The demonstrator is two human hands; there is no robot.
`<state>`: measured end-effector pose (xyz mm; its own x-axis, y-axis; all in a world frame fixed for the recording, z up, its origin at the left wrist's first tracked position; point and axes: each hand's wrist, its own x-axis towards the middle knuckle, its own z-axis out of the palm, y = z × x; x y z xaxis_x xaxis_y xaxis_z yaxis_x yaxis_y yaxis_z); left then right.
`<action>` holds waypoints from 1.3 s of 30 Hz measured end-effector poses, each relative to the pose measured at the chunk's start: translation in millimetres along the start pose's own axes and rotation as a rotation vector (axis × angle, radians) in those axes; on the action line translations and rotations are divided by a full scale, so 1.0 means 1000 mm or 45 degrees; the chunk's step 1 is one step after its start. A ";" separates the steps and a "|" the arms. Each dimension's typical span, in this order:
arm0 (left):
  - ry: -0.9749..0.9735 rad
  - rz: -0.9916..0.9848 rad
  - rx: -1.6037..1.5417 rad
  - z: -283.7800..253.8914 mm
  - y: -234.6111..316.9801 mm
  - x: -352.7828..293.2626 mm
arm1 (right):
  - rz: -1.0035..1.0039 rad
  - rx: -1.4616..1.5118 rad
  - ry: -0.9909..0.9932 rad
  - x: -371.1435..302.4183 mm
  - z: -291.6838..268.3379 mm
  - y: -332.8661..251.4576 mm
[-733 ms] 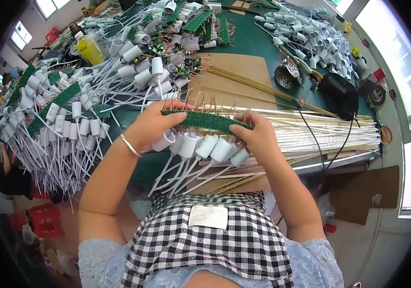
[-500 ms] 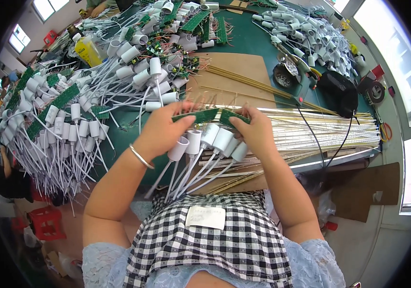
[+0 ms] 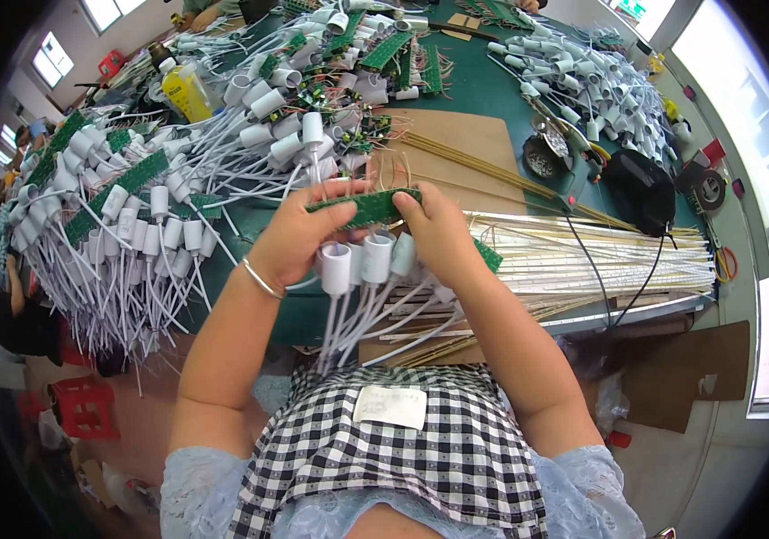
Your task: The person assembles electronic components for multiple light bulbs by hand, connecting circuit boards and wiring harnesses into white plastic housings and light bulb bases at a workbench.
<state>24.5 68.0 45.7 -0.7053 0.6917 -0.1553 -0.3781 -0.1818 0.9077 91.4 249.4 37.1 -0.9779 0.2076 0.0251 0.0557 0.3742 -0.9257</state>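
A long green circuit board [image 3: 368,212] is stretched between my two hands, above the near edge of the table. My left hand [image 3: 299,235] pinches its left end, thumb on top and fingers beneath. My right hand [image 3: 438,232] grips the right end with its thumb pressed on the board. Thin wires [image 3: 391,166] rise behind the board. Below it hang several white cylinders [image 3: 337,268], with white cables [image 3: 348,328] running down toward my apron. Another green board piece [image 3: 487,255] shows beside my right wrist, mostly hidden by that hand.
Heaps of white cabled cylinders [image 3: 169,235] and green boards lie left and ahead. Thin metallic strips [image 3: 582,269] spread to the right. A brown cardboard sheet [image 3: 470,144], a glue gun [image 3: 573,166], a metal bowl [image 3: 541,160] and a yellow bottle [image 3: 185,92] are farther back.
My right hand has moved left onto the right end of the long board. The second board, earlier pinched in that hand, now sits lower by its wrist. The view has shifted slightly.
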 end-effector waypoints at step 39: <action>-0.048 -0.042 0.001 -0.008 -0.024 0.002 | 0.376 0.325 -0.921 0.045 0.000 -0.007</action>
<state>27.4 67.7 20.8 -0.6692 0.7232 -0.1705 -0.4005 -0.1578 0.9026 47.3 255.9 44.4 -0.8232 -0.4011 -0.4019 0.3688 0.1605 -0.9155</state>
